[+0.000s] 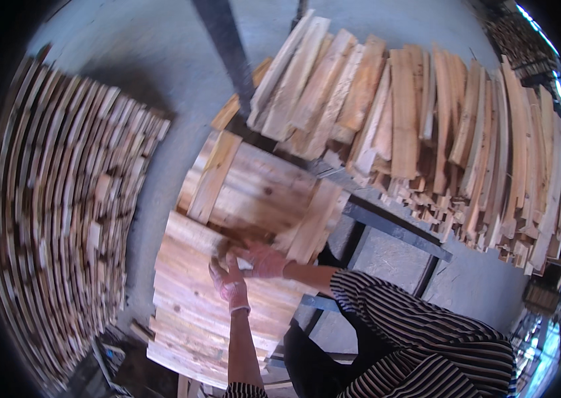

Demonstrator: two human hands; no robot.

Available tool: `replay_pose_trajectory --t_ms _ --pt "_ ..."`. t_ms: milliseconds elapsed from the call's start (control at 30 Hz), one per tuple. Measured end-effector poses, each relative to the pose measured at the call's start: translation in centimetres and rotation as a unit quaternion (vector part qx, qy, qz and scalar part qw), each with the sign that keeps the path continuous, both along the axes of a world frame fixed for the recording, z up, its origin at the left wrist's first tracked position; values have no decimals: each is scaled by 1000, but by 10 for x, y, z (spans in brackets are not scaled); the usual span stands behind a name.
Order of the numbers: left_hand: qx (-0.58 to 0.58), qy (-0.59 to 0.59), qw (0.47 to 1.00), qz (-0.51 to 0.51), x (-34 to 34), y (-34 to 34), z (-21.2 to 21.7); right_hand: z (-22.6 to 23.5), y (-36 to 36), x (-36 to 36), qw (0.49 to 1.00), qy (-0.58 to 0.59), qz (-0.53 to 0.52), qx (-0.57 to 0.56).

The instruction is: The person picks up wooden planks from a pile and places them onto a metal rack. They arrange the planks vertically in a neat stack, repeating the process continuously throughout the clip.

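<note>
A: From the head view, what are the hands doing?

B: Both gloved hands are meeting at the seam between two wooden panels. The left hand is lying on the near wooden panel, fingers curled at its far edge; I cannot tell whether its grip is closing on anything or only pressing down.

A: And the other one?

B: The right hand, coming out of a striped sleeve, is sitting just beyond the left-hand grip, fingers spread flat and reaching toward the same edge. It is pinching nothing that I can make out.

A: Where are the panels lying?

B: The near panel is lying directly under both grips, running back toward the person. The far wooden panel, with two cross battens on top, is lying just past the fingertips, its near edge touching or overlapping the first. Both are resting on a dark metal worktop.

A: What else is around?

B: A loose heap of wooden slats is piling up well beyond the right-hand grip. A tall stack of slats is standing well off to the left of the left-hand grip, across a strip of concrete floor.
</note>
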State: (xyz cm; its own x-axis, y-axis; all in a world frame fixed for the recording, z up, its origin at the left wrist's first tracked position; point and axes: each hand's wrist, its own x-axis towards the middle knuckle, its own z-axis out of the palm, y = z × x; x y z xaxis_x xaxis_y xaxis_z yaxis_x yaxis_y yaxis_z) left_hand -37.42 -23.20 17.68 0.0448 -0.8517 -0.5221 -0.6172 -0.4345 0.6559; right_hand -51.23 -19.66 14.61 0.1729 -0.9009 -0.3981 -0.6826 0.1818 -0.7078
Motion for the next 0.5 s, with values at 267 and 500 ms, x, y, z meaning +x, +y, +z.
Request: replay_pose_trajectory --t_ms 267,500 --pt "-99 57 927 -357 -307 -90 50 27 20 -152 847 -61 -525 -57" --pt "-129 -35 880 -455 -383 -129 -12 42 -7 -291 816 67 -544 -183"
